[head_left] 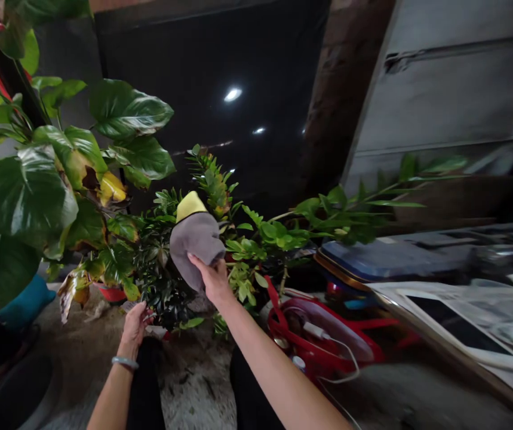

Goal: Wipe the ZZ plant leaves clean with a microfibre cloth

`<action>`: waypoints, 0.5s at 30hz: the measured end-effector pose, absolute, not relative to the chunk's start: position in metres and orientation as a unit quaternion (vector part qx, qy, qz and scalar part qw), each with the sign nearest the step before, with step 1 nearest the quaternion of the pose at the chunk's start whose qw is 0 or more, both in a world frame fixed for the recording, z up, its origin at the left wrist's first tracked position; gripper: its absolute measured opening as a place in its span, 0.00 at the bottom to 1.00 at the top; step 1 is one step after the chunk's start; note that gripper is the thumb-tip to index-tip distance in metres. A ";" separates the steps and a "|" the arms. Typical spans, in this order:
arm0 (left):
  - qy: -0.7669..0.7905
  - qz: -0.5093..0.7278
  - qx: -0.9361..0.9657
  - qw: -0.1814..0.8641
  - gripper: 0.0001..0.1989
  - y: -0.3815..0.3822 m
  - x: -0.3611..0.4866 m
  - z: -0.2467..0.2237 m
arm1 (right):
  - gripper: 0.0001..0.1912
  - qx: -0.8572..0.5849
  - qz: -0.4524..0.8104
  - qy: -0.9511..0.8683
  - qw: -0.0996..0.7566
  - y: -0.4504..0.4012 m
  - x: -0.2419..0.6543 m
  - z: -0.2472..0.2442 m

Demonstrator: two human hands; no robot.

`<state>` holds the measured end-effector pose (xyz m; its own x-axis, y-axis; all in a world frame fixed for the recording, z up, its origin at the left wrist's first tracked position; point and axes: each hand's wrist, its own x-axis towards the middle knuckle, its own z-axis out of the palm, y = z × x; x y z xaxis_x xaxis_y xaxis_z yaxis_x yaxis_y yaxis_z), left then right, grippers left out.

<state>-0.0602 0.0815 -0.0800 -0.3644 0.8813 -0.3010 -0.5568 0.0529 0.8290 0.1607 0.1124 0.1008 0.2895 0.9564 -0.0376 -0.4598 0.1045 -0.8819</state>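
My right hand (215,279) grips a grey cleaning cloth (196,236) with a yellow corner, held up in front of the potted plants. Lower and to the left, my left hand (134,325), with a pale bangle on the wrist, has its fingers drawn together at the edge of a dark-leaved bushy plant (157,280). What those fingers pinch, if anything, is too small to make out. Behind the cloth rises a plant with upright leafy stems (214,182). Green sprigs (278,233) spread to the right of the cloth.
A large broad-leaved plant (27,197) with some yellowed leaves fills the left side. On the right are a red basket (346,340) with a white cable (350,352) and a cluttered table holding a white-framed tablet (457,322). A dark glossy panel (202,77) stands behind.
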 end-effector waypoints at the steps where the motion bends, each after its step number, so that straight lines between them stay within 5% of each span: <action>1: 0.486 0.668 0.169 0.538 0.17 0.081 -0.060 -0.080 | 0.23 -0.440 0.541 -0.281 0.659 0.113 0.160 0.093; 8: 0.470 0.668 0.197 0.542 0.23 0.084 -0.059 -0.087 | 0.22 -0.453 0.688 -0.249 0.510 0.042 0.155 0.052; 15: 0.452 0.668 0.174 0.565 0.19 0.083 -0.058 -0.086 | 0.25 -0.425 0.526 -0.289 0.678 0.099 0.161 0.101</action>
